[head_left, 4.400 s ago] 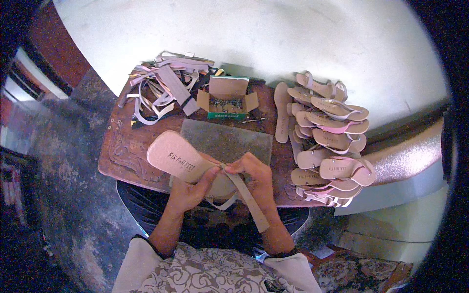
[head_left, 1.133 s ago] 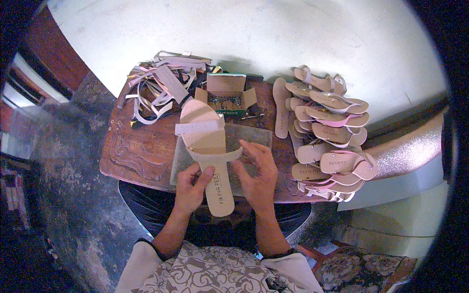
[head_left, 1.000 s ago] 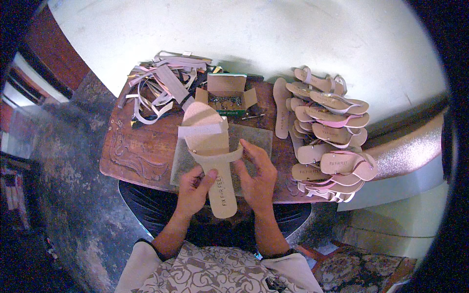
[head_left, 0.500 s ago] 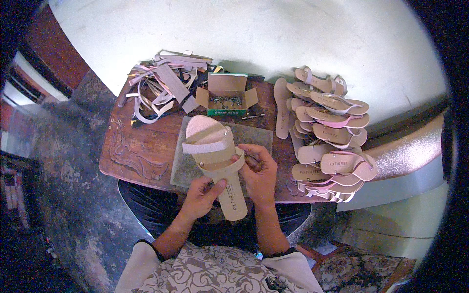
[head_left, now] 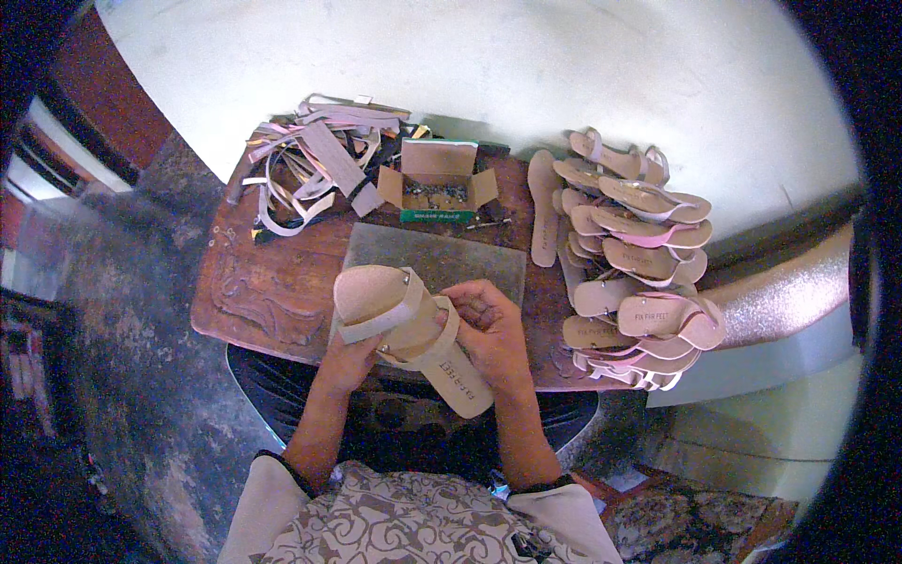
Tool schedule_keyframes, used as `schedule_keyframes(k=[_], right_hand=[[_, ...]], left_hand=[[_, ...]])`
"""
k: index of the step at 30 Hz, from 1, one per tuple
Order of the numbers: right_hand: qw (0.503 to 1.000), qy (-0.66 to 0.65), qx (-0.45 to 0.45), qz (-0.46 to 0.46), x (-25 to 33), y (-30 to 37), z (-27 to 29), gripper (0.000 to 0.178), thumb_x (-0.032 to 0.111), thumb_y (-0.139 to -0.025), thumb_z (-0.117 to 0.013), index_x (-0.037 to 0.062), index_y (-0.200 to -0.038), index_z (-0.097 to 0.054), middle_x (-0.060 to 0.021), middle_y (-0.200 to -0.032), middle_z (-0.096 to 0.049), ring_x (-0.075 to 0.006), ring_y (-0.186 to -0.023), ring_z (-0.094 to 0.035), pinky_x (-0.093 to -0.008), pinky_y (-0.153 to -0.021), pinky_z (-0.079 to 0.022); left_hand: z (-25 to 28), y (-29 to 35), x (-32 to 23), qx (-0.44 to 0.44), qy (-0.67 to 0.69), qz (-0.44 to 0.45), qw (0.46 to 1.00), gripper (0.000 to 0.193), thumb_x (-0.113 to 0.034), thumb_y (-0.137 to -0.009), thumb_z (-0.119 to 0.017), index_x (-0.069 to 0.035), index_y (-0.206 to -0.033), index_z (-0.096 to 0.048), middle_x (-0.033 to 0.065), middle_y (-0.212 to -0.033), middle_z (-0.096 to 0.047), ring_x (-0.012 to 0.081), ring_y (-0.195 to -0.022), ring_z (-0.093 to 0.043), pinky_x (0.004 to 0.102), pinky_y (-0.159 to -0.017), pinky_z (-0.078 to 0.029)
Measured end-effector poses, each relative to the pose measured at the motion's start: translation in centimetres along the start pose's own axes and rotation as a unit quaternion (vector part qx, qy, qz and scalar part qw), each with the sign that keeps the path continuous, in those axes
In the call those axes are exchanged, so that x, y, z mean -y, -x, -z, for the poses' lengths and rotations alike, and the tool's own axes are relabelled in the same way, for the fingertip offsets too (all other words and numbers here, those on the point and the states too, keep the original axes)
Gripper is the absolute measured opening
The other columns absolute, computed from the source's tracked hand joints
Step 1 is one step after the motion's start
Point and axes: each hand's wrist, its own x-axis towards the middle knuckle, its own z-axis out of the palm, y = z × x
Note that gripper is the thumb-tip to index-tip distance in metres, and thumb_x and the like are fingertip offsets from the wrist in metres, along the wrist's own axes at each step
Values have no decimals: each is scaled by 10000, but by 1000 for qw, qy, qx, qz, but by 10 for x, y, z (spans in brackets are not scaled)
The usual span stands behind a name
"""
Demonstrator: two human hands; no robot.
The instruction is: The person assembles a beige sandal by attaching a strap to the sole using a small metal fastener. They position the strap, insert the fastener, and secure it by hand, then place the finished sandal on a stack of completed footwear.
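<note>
Between my two hands is a beige sandal (head_left: 460,381), tilted with its toe end up and to the left and its heel toward me. Two pale straps cross it: a front strap (head_left: 383,315) near the toe and a second strap (head_left: 423,348) over the middle, with small metal studs at their ends. My left hand (head_left: 351,355) is closed on the sandal's left edge, partly hidden beneath the front strap. My right hand (head_left: 487,327) pinches the right end of the middle strap, its thumb inside the loop.
A dark wooden table (head_left: 254,291) bears a grey slab (head_left: 470,258). Behind it stands an open cardboard box (head_left: 437,215) of small metal pieces. Loose straps (head_left: 329,155) are heaped at the back left. Several sandals (head_left: 639,258) are piled on the right, beside a lone insole (head_left: 542,209).
The sandal has come lower and closer, its toe tipping left and its heel swinging right. My left hand has shifted from the middle strap up toward the front strap.
</note>
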Motion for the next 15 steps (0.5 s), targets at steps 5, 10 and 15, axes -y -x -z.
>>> schedule_keyframes(k=[5, 10, 15], right_hand=[[1000, -9, 16, -19, 3, -1, -1, 226, 46, -786, -671, 18, -978, -554, -69, -902, -644, -129, -833, -614, -262, -739, -502], [997, -43, 33, -48, -2, -4, -3, 221, 52, -790, -668, 20, -980, -559, -71, -918, -646, -125, -831, -614, -256, -727, -501], [998, 38, 27, -42, -11, -7, 4, 194, 75, -790, -674, 30, -952, -578, -51, -892, -647, -107, -807, -607, -247, -697, -496]], left_hand=[[-7, 1, 8, -24, 219, 21, 975, 422, -93, -866, -561, -36, -1265, -438, 91, -1248, -501, 226, -1137, -491, 365, -957, -398], [-4, -6, 23, -31, 95, -25, 995, 384, -65, -833, -609, -28, -1200, -505, 95, -1177, -559, 227, -1066, -549, 359, -911, -445], [-25, -7, 1, -81, 237, 56, 967, 391, -20, -788, -653, -9, -1161, -536, 99, -1157, -572, 212, -1063, -552, 341, -906, -450]])
